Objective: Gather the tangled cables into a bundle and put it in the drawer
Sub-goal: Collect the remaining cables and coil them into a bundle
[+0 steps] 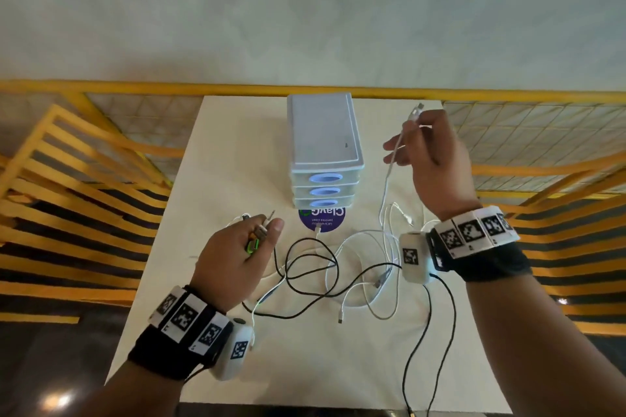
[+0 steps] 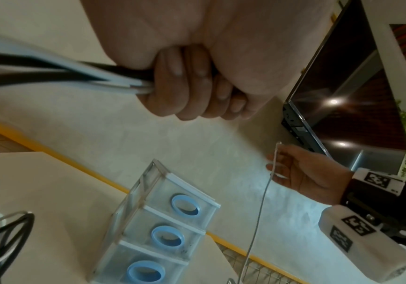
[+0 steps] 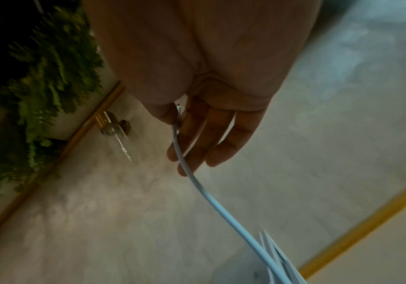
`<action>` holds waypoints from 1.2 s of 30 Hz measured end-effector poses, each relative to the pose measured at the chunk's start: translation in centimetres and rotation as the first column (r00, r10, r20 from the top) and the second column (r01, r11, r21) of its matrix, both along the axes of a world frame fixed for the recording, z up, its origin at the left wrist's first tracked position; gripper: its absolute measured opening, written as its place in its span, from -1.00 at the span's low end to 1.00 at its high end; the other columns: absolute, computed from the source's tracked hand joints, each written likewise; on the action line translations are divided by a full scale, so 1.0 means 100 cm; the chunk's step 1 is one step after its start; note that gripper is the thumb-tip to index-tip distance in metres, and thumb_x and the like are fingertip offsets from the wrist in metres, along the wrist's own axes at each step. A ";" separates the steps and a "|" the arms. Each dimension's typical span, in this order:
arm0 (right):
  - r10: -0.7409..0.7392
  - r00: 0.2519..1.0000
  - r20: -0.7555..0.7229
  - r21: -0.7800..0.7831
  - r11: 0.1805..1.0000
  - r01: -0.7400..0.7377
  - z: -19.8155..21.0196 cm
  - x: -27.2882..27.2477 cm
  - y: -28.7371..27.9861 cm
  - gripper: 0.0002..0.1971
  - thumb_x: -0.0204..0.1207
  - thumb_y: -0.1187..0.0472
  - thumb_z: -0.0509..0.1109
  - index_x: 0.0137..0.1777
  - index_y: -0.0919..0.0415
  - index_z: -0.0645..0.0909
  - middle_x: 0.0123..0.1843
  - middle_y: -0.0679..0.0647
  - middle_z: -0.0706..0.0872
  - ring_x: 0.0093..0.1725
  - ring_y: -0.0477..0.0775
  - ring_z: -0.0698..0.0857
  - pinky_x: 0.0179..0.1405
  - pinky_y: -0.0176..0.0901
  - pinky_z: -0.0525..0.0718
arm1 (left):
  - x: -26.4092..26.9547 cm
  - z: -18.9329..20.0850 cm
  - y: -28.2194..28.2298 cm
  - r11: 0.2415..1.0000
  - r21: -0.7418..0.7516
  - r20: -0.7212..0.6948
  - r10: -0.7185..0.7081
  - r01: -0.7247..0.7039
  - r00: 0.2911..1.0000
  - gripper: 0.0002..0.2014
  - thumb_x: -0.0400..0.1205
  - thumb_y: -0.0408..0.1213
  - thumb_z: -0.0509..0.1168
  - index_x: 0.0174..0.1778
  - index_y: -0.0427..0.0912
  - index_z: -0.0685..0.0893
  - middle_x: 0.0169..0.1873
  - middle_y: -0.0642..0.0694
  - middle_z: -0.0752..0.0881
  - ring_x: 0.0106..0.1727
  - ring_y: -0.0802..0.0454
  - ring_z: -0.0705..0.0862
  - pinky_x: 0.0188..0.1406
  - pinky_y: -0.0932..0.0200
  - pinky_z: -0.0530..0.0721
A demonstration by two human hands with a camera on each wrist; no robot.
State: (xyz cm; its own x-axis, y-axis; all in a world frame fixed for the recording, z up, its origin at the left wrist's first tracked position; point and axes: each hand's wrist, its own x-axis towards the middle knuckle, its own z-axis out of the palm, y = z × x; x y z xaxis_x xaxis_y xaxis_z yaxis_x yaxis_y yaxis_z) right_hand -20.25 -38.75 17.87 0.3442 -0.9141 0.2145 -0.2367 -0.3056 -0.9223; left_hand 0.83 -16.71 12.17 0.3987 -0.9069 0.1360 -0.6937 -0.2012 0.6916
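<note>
Black and white cables (image 1: 338, 278) lie tangled on the pale table (image 1: 230, 159), in front of a small clear drawer unit (image 1: 323, 145) with three shut drawers and blue ring handles (image 2: 186, 204). My left hand (image 1: 244, 247) is raised at the left of the tangle and grips several cable ends (image 1: 257, 234), black and white strands (image 2: 114, 80) running out of its fist. My right hand (image 1: 426, 149) is lifted to the right of the drawer unit and pinches the plug end of a white cable (image 1: 393, 159) between thumb and forefinger; the other fingers (image 3: 221, 134) are straight. That cable (image 3: 211, 199) hangs down to the tangle.
A round purple sticker (image 1: 321, 220) lies on the table by the bottom drawer. Yellow slatted chairs (image 1: 78, 186) stand left and right, and a yellow rail (image 1: 169, 88) runs behind the table. A black cable (image 1: 426, 349) hangs over the front edge.
</note>
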 end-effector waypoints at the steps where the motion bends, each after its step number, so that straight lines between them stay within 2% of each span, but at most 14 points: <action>1: 0.002 1.000 0.030 -0.032 0.999 -0.001 0.009 0.000 0.003 -0.92 0.80 -0.03 0.19 0.06 -0.21 0.48 -0.16 0.10 0.85 -0.21 0.10 0.86 0.00 0.23 0.81 | 0.000 0.003 -0.001 1.000 -0.007 -0.017 0.000 0.000 1.000 -0.50 0.72 0.29 0.06 -0.41 0.04 0.39 -0.52 0.02 0.52 -0.44 0.04 0.55 -0.42 0.12 0.43; 5: 0.076 0.994 0.077 -0.113 0.991 -0.067 0.033 -0.001 0.021 -0.87 0.80 -0.03 0.23 0.01 -0.31 0.50 -0.18 0.10 0.83 -0.20 0.17 0.84 0.02 0.39 0.76 | -0.007 0.022 -0.011 0.998 -0.064 -0.140 -0.002 -0.007 0.990 -0.51 0.75 0.26 0.15 -0.41 0.04 0.39 -0.57 -0.08 0.45 -0.47 -0.02 0.48 -0.41 0.20 0.42; 7: 0.179 0.979 0.093 -0.101 0.980 -0.169 0.028 0.002 0.040 -0.95 0.79 0.03 0.25 0.08 -0.10 0.52 -0.18 0.11 0.82 -0.18 0.18 0.84 0.00 0.41 0.75 | -0.013 0.031 -0.019 0.994 -0.106 -0.227 0.001 -0.026 0.974 -0.56 0.75 0.11 0.25 -0.43 0.07 0.38 -0.60 0.05 0.43 -0.48 0.07 0.44 -0.42 0.30 0.36; 9: 0.275 0.958 0.085 -0.057 0.961 -0.271 0.014 0.009 0.062 -0.86 0.78 0.03 0.26 0.10 0.08 0.51 -0.19 0.12 0.82 -0.16 0.16 0.84 -0.02 0.37 0.77 | -0.020 0.039 -0.027 0.989 -0.142 -0.303 -0.011 -0.034 0.953 -0.57 0.75 0.02 0.28 -0.45 0.09 0.39 -0.61 0.15 0.46 -0.48 0.16 0.45 -0.38 0.36 0.38; 13: 0.370 0.929 0.013 0.004 0.929 -0.370 -0.015 0.028 0.102 -0.87 0.75 0.13 0.34 0.11 0.19 0.56 -0.22 -0.05 0.82 -0.22 0.04 0.83 -0.12 -0.02 0.77 | -0.028 0.049 -0.037 0.988 -0.153 -0.379 -0.069 0.011 0.923 -0.54 0.75 0.19 0.20 -0.39 0.00 0.44 -0.63 0.17 0.52 -0.52 0.25 0.48 -0.38 0.40 0.43; 16: 0.369 0.929 0.035 -0.004 0.930 -0.369 -0.027 0.040 0.117 -0.89 0.72 0.24 0.38 0.16 0.26 0.60 -0.16 -0.03 0.83 -0.16 0.04 0.85 -0.09 0.09 0.80 | -0.029 0.049 -0.041 0.984 -0.168 -0.394 -0.124 0.062 0.911 -0.47 0.68 0.29 0.24 -0.27 -0.15 0.56 -0.51 0.08 0.62 -0.42 0.24 0.61 -0.33 0.38 0.53; 20: 0.294 0.952 0.085 0.028 0.954 -0.298 -0.032 0.051 0.130 -0.93 0.67 0.33 0.43 0.10 0.23 0.63 -0.18 -0.07 0.84 -0.15 0.04 0.87 -0.09 0.19 0.83 | -0.031 0.053 -0.042 0.987 -0.150 -0.523 -0.131 0.060 0.842 -0.75 0.79 0.01 0.25 -0.21 0.13 0.65 -0.49 0.22 0.67 -0.41 0.31 0.65 -0.36 0.41 0.56; 22: 0.274 0.955 0.111 0.053 0.958 -0.281 -0.030 0.053 0.134 -0.94 0.65 0.32 0.45 0.04 0.20 0.63 -0.22 -0.09 0.84 -0.18 0.01 0.87 -0.09 0.12 0.84 | -0.032 0.054 -0.040 0.987 -0.154 -0.615 -0.135 0.049 0.777 -0.73 0.83 -0.10 0.20 -0.18 0.16 0.66 -0.41 0.24 0.72 -0.31 0.26 0.72 -0.29 0.32 0.67; 24: 0.284 0.952 0.113 0.080 0.953 -0.294 -0.030 0.054 0.135 -0.90 0.65 0.31 0.46 0.07 0.16 0.61 -0.21 -0.06 0.86 -0.21 0.01 0.88 -0.10 -0.01 0.83 | -0.029 0.051 -0.038 0.986 -0.162 -0.581 -0.124 0.034 0.804 -0.66 0.83 -0.05 0.17 -0.26 0.23 0.65 -0.44 0.23 0.68 -0.34 0.20 0.68 -0.27 0.20 0.66; 26: 0.295 0.950 0.106 0.156 0.938 -0.309 -0.031 0.054 0.137 -0.87 0.67 0.24 0.46 0.11 0.10 0.56 -0.19 0.00 0.86 -0.25 0.06 0.87 -0.13 0.01 0.81 | -0.023 0.047 -0.038 0.990 -0.142 -0.519 -0.062 -0.014 0.852 -0.62 0.82 0.05 0.12 -0.29 0.09 0.63 -0.49 0.19 0.65 -0.43 0.18 0.64 -0.31 0.21 0.58; 29: 0.305 0.947 0.097 0.204 0.926 -0.319 -0.039 0.054 0.140 -0.90 0.71 0.18 0.40 0.05 0.09 0.50 -0.23 0.05 0.82 -0.30 0.12 0.84 -0.08 0.31 0.79 | -0.015 0.043 -0.040 0.987 -0.107 -0.514 0.051 -0.123 0.856 -0.33 0.79 0.25 0.05 -0.38 -0.23 0.62 -0.44 -0.05 0.77 -0.31 0.02 0.78 -0.14 0.01 0.68; 31: 0.333 0.941 0.065 0.174 0.924 -0.340 -0.047 0.054 0.143 -0.88 0.73 0.07 0.35 0.02 0.06 0.49 -0.28 0.06 0.78 -0.31 0.15 0.78 -0.11 0.35 0.76 | -0.014 0.046 -0.040 0.979 -0.131 -0.588 0.052 -0.158 0.807 -0.32 0.78 0.27 0.02 -0.49 -0.18 0.53 -0.54 -0.09 0.70 -0.33 -0.09 0.81 -0.12 -0.04 0.73; 33: 0.367 0.930 0.004 0.140 0.921 -0.364 -0.054 0.055 0.145 -0.83 0.75 -0.08 0.27 0.01 -0.02 0.48 -0.34 0.09 0.70 -0.35 0.18 0.70 -0.17 0.32 0.72 | -0.015 0.053 -0.040 0.960 -0.172 -0.683 0.045 -0.221 0.729 -0.42 0.75 0.25 0.04 -0.52 -0.01 0.46 -0.63 -0.01 0.54 -0.51 -0.07 0.67 -0.36 0.05 0.65; 36: 0.418 0.905 -0.082 0.125 0.905 -0.406 -0.064 0.054 0.147 -0.77 0.80 -0.10 0.16 -0.10 -0.13 0.48 -0.33 -0.03 0.63 -0.32 0.02 0.60 -0.19 0.01 0.65 | -0.005 0.062 -0.043 0.941 -0.208 -0.906 -0.082 -0.267 0.415 -0.49 0.76 0.24 0.05 -0.41 0.00 0.41 -0.61 0.04 0.32 -0.65 0.09 0.29 -0.57 0.19 0.25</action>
